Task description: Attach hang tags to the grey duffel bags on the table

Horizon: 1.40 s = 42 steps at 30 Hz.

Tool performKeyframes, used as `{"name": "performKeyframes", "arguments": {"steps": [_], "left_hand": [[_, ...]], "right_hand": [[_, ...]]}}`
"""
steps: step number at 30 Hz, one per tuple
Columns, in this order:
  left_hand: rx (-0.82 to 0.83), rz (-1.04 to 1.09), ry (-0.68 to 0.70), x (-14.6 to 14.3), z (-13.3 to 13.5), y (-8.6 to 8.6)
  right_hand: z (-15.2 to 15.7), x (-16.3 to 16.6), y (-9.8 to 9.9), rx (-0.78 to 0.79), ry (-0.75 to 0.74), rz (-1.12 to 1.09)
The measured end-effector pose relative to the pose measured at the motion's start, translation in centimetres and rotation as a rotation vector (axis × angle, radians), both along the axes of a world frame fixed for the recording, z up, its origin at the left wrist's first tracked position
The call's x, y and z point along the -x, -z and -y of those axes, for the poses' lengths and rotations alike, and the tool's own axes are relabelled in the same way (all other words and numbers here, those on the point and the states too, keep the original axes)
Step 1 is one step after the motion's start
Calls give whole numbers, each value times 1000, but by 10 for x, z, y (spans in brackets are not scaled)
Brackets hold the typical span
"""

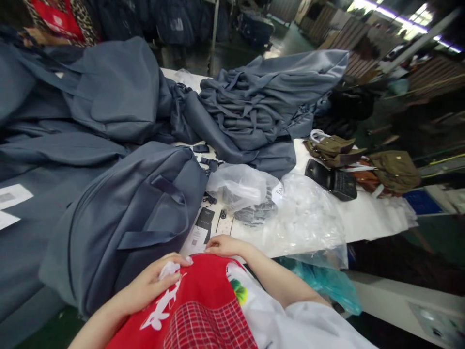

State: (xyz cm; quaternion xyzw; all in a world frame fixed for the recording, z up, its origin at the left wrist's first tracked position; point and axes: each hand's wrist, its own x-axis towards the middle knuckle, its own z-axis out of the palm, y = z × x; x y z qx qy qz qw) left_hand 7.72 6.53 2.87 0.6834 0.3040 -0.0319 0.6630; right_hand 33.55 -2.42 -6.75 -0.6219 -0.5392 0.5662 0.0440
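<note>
My left hand [160, 277] rests against the front of my red apron [205, 278], its thumb and fingers closed round a crumpled white scrap [169, 269] that looks like tissue or thin plastic. At the table edge, my right hand [223, 245] has its fingers curled in; what is in them, if anything, I cannot make out. Just beyond it lie a black hang tag [205, 220], a white printed card [197, 237] and a phone [224, 225]. To the left of both hands, a large blue-grey bag [123, 213] with a strap handle lies on its side.
More blue-grey bags [116, 92] and a heap of bag pieces [250, 102] cover the far side. Clear plastic bags [308, 213] lie on the white table [366, 218], with small brown and black bags [334, 150] at right. Another person [61, 19] stands at upper left.
</note>
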Motion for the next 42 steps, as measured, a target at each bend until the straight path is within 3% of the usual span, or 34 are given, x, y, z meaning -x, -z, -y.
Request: {"name": "performKeyframes", "arguments": {"steps": [5, 8, 16, 20, 27, 34, 42], "left_hand": [[-137, -157, -483, 7, 8, 26], [-155, -162, -596, 6, 12, 30], [-262, -293, -430, 6, 13, 16], [-175, -273, -474, 10, 16, 15], [-162, -282, -552, 13, 20, 15], [-92, -227, -510, 20, 21, 31], [-140, -214, -456, 11, 19, 26]], "right_hand": [[6, -16, 39, 37, 102, 234], [-11, -7, 55, -20, 117, 300], [-70, 30, 79, -128, 125, 489], [-85, 39, 91, -123, 92, 469], [-82, 32, 112, -100, 196, 322], [-65, -3, 112, -132, 406, 71], [-76, 17, 107, -112, 394, 269]]}}
